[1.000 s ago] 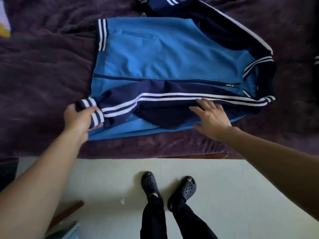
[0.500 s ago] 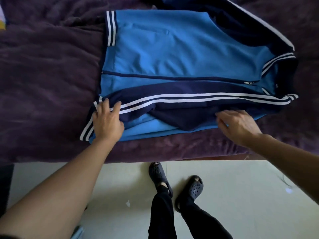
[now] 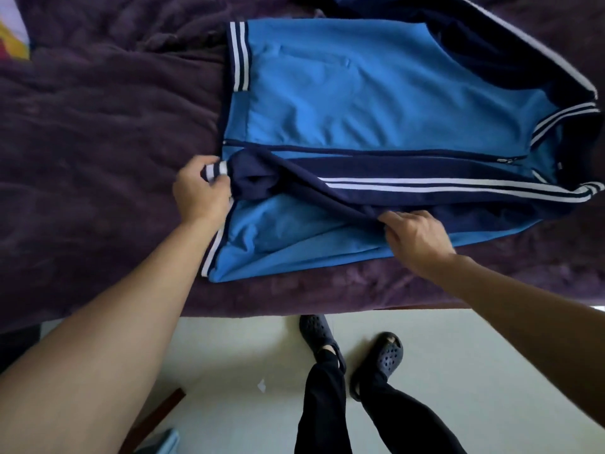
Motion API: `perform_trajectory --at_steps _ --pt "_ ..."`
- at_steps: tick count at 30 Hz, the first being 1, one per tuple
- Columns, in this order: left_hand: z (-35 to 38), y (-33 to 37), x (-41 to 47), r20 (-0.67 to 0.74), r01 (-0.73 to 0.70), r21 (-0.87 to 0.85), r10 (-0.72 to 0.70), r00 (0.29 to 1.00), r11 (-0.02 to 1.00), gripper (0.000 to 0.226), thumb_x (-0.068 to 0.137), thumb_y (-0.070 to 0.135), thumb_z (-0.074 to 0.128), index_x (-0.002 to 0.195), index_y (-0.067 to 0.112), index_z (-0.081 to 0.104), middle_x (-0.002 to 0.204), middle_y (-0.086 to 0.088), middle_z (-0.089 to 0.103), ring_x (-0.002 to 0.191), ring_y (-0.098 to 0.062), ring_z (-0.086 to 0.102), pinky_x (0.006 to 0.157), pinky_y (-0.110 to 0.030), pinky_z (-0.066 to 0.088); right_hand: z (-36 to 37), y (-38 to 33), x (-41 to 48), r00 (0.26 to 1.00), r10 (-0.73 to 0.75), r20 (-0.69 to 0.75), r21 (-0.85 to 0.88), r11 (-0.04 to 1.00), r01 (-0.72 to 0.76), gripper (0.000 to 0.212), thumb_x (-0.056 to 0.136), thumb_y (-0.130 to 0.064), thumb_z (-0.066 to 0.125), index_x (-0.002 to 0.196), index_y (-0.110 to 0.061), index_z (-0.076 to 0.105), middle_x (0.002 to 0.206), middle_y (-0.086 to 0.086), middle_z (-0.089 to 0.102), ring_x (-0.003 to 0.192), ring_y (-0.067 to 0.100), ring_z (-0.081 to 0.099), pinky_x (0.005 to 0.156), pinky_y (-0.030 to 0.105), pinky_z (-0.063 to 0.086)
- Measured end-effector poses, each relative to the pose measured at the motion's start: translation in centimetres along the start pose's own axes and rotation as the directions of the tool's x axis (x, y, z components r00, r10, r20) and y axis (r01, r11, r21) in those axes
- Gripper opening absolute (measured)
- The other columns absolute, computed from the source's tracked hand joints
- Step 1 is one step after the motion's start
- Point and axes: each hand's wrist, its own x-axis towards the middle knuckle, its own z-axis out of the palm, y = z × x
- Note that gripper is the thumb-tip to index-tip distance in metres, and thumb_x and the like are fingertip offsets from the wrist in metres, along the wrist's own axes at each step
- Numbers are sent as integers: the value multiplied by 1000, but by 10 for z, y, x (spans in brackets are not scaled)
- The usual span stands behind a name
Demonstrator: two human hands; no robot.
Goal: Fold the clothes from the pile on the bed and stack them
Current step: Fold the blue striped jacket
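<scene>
On purple blanket — blue jacket; below, dark clogs on pale floor.

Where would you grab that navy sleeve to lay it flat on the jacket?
At its striped cuff, from the hem end of the jacket, where the left hand pinches it: the ribbed end is bunched and lifted clear. The right hand pinches the near edge of the sleeve midway, from the near side of the bed.

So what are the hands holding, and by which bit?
Both hold the near sleeve of the jacket. The left hand grips its striped cuff; the right hand pinches the sleeve's navy edge farther along.
</scene>
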Motion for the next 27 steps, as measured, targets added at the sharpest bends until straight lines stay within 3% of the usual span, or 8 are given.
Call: perform_trajectory --at_steps 3,7,10,13,16,22,24,27 --pt "-22 1 0 -54 106 -155 -115 992 982 22 79 14 57 98 14 68 100 -3 66 93 -19 63 83 -29 51 -30 18 -23 989 -148 22 -51 988 149 20 81 -16 49 86 -9 67 71 7 67 62 36 60 59 36 48" --pt "-37 -20 -18 324 177 414 -325 888 893 28 81 11 54 105 18 67 110 -8 65 102 -31 58 87 -40 50 -36 17 -36 859 -75 507 -116 981 155 23 90 -36 52 92 -23 70 95 -2 70 88 30 65 72 34 43" --pt "-32 -18 -36 171 -117 550 25 985 827 40 79 6 54 117 14 62 127 -17 51 115 -39 46 94 -50 43 -28 7 -21 970 -87 228 -54 993 102 37 93 -47 44 93 -23 72 100 0 71 91 28 66 70 32 48" --pt "4 -9 -71 348 -648 406 547 761 644 45 85 14 53 130 14 57 140 -21 45 128 -41 42 100 -51 37 -9 2 3 991 -74 114 -67 994 81 40 94 -38 53 130 -21 59 141 8 53 130 27 49 95 44 44" --pt "34 -32 -86 678 -710 489 292 675 506 56 100 42 35 152 27 19 160 -15 10 147 -34 10 117 -49 14 19 26 15 941 57 334 -253 967 31 58 97 -51 38 150 -33 26 161 2 15 148 23 12 112 52 21" --pt "46 -54 -69 742 -700 545 124 659 461 74 92 63 24 152 29 -4 160 -15 -4 147 -36 -3 119 -48 2 11 95 17 832 383 402 -385 895 -227 66 97 -51 35 153 -32 6 162 2 2 149 23 1 113 59 15" --pt "38 -41 -83 761 -750 461 223 609 475 80 87 67 34 153 29 10 160 -14 6 147 -36 4 118 -52 6 -3 82 10 912 322 256 -317 919 -235 73 90 -45 54 152 -25 21 160 9 14 147 27 12 111 56 20" --pt "23 -41 -104 826 -851 384 279 491 358 92 71 59 56 151 30 22 159 -12 17 146 -35 13 114 -61 13 -17 58 -21 985 -39 169 -164 984 67 84 66 -32 72 144 -18 43 154 12 32 143 30 29 109 54 30"
